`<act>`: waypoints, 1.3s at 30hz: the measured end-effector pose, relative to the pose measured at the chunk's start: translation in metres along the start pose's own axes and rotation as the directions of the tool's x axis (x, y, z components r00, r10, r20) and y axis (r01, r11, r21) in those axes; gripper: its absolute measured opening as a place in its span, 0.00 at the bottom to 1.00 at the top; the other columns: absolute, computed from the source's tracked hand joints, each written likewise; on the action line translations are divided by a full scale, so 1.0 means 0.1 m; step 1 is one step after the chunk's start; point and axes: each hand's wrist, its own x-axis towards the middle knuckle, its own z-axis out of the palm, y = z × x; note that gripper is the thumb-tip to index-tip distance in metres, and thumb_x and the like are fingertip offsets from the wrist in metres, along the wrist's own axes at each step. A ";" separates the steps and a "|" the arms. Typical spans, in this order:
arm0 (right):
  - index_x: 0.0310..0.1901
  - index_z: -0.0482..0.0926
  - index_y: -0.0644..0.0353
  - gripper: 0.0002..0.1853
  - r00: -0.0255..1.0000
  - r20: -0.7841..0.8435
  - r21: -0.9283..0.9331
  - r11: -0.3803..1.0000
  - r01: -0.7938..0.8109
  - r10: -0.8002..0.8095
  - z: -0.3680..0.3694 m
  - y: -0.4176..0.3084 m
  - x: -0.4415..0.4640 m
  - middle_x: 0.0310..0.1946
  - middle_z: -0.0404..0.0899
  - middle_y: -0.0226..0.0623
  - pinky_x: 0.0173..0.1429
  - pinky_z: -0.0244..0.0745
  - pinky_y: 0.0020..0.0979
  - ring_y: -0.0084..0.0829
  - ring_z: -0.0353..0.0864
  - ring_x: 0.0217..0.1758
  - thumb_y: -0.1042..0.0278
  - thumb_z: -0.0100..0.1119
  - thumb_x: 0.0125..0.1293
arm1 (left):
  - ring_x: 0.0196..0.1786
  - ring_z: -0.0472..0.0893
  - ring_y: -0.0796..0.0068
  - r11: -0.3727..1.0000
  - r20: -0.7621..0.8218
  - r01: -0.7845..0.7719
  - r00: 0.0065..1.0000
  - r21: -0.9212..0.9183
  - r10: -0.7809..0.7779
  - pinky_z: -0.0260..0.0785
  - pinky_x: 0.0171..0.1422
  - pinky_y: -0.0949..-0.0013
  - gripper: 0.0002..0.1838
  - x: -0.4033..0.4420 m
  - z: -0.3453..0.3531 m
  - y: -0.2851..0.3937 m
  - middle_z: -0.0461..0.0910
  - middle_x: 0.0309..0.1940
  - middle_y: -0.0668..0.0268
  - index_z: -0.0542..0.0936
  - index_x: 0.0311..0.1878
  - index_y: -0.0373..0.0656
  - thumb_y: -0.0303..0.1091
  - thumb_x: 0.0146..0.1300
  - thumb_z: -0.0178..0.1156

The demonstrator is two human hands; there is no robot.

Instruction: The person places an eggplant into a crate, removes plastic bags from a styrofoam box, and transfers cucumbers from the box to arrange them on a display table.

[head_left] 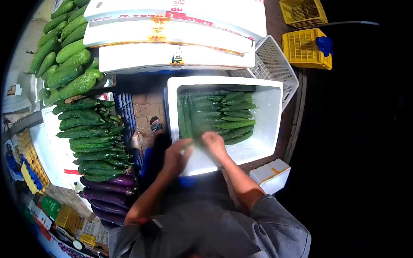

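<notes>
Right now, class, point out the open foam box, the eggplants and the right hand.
Open foam box [223, 81], head view: far rim.
Eggplants [105, 198], head view: a middle one's skin.
Right hand [215, 145], head view: back.

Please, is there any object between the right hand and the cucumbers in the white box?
Nothing visible stands in the way: the white box is open on top, and the right hand is right by the cucumbers. Blur hides whether it touches them.

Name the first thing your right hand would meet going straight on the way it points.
Probably the cucumbers in the white box, ahead and leftward of the right hand; blur there leaves the depth unclear.
</notes>
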 end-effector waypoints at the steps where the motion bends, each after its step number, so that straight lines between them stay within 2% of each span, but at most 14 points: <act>1: 0.52 0.82 0.67 0.18 0.999 -0.024 -0.029 0.999 0.041 -0.042 -0.02 -0.01 0.16 0.39 0.86 0.40 0.50 0.79 0.30 0.27 0.84 0.42 0.59 0.64 0.71 | 0.56 0.84 0.52 0.999 0.038 -0.040 0.999 0.034 0.039 0.74 0.63 0.62 0.19 0.05 0.25 -0.04 0.83 0.53 0.46 0.80 0.56 0.30 0.31 0.66 0.65; 3: 0.53 0.81 0.68 0.21 0.994 -0.062 -0.053 0.995 0.087 -0.091 0.00 0.01 0.52 0.41 0.87 0.44 0.54 0.79 0.33 0.33 0.86 0.45 0.57 0.64 0.70 | 0.59 0.81 0.43 0.999 -0.105 0.001 0.994 0.050 0.004 0.73 0.65 0.54 0.23 0.25 0.65 -0.13 0.81 0.57 0.45 0.78 0.60 0.34 0.37 0.67 0.65; 7: 0.56 0.80 0.69 0.24 0.977 -0.089 -0.103 0.977 0.184 -0.194 0.21 -0.14 1.36 0.48 0.86 0.53 0.60 0.78 0.39 0.43 0.86 0.52 0.57 0.65 0.66 | 0.69 0.72 0.39 0.926 -0.277 0.374 0.885 -0.056 -0.375 0.63 0.75 0.53 0.33 0.61 0.95 -0.25 0.72 0.64 0.33 0.67 0.69 0.25 0.38 0.68 0.62; 10: 0.56 0.79 0.70 0.25 0.948 -0.102 -0.108 0.951 0.291 -0.302 0.52 -0.17 1.78 0.51 0.84 0.57 0.61 0.78 0.42 0.49 0.85 0.55 0.58 0.65 0.65 | 0.73 0.66 0.36 0.924 -0.389 0.321 0.894 0.208 -0.223 0.56 0.78 0.50 0.37 0.82 1.22 -0.84 0.66 0.69 0.32 0.58 0.74 0.24 0.37 0.70 0.58; 16: 0.48 0.80 0.71 0.23 0.902 -0.321 -0.230 0.947 0.223 -0.290 0.93 -0.15 1.95 0.47 0.85 0.57 0.56 0.78 0.46 0.55 0.84 0.51 0.59 0.68 0.60 | 0.71 0.68 0.37 0.839 -0.398 0.541 0.784 0.061 -0.476 0.58 0.76 0.47 0.41 1.12 1.38 -0.95 0.67 0.69 0.36 0.57 0.74 0.27 0.47 0.69 0.59; 21: 0.44 0.83 0.68 0.20 0.940 -0.238 -0.250 0.950 0.185 -0.245 0.93 -0.11 2.02 0.46 0.85 0.56 0.55 0.78 0.47 0.55 0.85 0.50 0.58 0.70 0.58 | 0.69 0.70 0.39 0.855 -0.161 0.508 0.857 0.109 -0.489 0.60 0.74 0.46 0.40 1.15 1.33 -0.93 0.71 0.65 0.37 0.60 0.72 0.25 0.49 0.70 0.57; 26: 0.47 0.82 0.65 0.28 0.970 -0.243 -0.231 0.973 -0.026 -0.032 0.87 -0.27 2.00 0.42 0.86 0.54 0.55 0.79 0.42 0.50 0.87 0.46 0.51 0.77 0.52 | 0.56 0.79 0.38 0.853 -0.610 0.521 0.682 0.020 -0.403 0.67 0.66 0.47 0.29 1.19 1.52 -0.95 0.81 0.53 0.43 0.69 0.68 0.34 0.35 0.66 0.58; 29: 0.36 0.82 0.71 0.20 0.974 -0.153 -0.234 0.964 0.129 -0.168 0.80 0.01 2.15 0.30 0.83 0.50 0.44 0.75 0.40 0.41 0.81 0.33 0.56 0.68 0.61 | 0.60 0.74 0.38 0.889 -0.724 0.441 0.654 0.127 -0.221 0.67 0.65 0.47 0.34 1.18 1.58 -1.04 0.74 0.56 0.37 0.65 0.70 0.25 0.31 0.63 0.61; 32: 0.46 0.81 0.72 0.19 0.952 -0.137 -0.195 0.950 0.244 -0.273 0.55 0.05 2.01 0.37 0.84 0.48 0.48 0.74 0.37 0.34 0.79 0.38 0.60 0.63 0.69 | 0.57 0.75 0.41 0.900 -0.658 0.429 0.698 0.071 -0.281 0.69 0.62 0.48 0.29 1.17 1.52 -0.96 0.76 0.53 0.43 0.71 0.67 0.30 0.32 0.64 0.64; 33: 0.48 0.80 0.71 0.19 0.967 -0.153 -0.030 0.979 0.201 -0.203 0.51 0.24 2.03 0.37 0.83 0.46 0.47 0.74 0.37 0.33 0.78 0.39 0.59 0.63 0.70 | 0.57 0.75 0.42 0.900 -0.627 0.425 0.728 0.095 -0.277 0.69 0.62 0.49 0.29 1.15 1.51 -0.89 0.76 0.53 0.45 0.72 0.66 0.31 0.33 0.64 0.65; 34: 0.47 0.78 0.70 0.18 0.995 0.029 -0.002 0.995 0.096 -0.096 0.26 -0.20 1.68 0.36 0.82 0.43 0.47 0.73 0.36 0.31 0.77 0.39 0.59 0.62 0.72 | 0.56 0.75 0.44 0.915 -0.617 0.389 0.747 0.102 -0.249 0.70 0.60 0.50 0.28 1.12 1.54 -0.93 0.76 0.53 0.47 0.74 0.64 0.34 0.37 0.64 0.67; 36: 0.41 0.77 0.69 0.16 0.965 -0.076 -0.034 0.968 0.248 -0.250 0.12 -0.06 1.55 0.34 0.80 0.39 0.45 0.72 0.33 0.28 0.74 0.38 0.60 0.61 0.72 | 0.59 0.76 0.44 0.925 -0.529 0.378 0.794 0.044 -0.299 0.71 0.61 0.49 0.28 1.04 1.47 -0.77 0.77 0.55 0.48 0.74 0.64 0.38 0.43 0.67 0.66; 37: 0.40 0.78 0.68 0.14 0.970 -0.048 0.123 0.962 0.243 -0.239 0.02 -0.12 1.40 0.34 0.80 0.38 0.45 0.72 0.33 0.27 0.73 0.38 0.62 0.61 0.72 | 0.60 0.77 0.45 0.928 -0.465 0.372 0.821 -0.006 -0.332 0.71 0.61 0.49 0.28 1.02 1.45 -0.72 0.78 0.55 0.48 0.74 0.64 0.39 0.45 0.67 0.65; 39: 0.39 0.78 0.66 0.11 0.973 -0.108 0.118 0.969 0.217 -0.205 -0.17 -0.09 1.19 0.34 0.80 0.36 0.44 0.71 0.31 0.25 0.73 0.37 0.66 0.58 0.74 | 0.60 0.78 0.45 0.940 -0.377 0.335 0.865 -0.062 -0.332 0.71 0.63 0.49 0.27 0.94 1.48 -0.67 0.79 0.57 0.48 0.74 0.64 0.40 0.46 0.69 0.64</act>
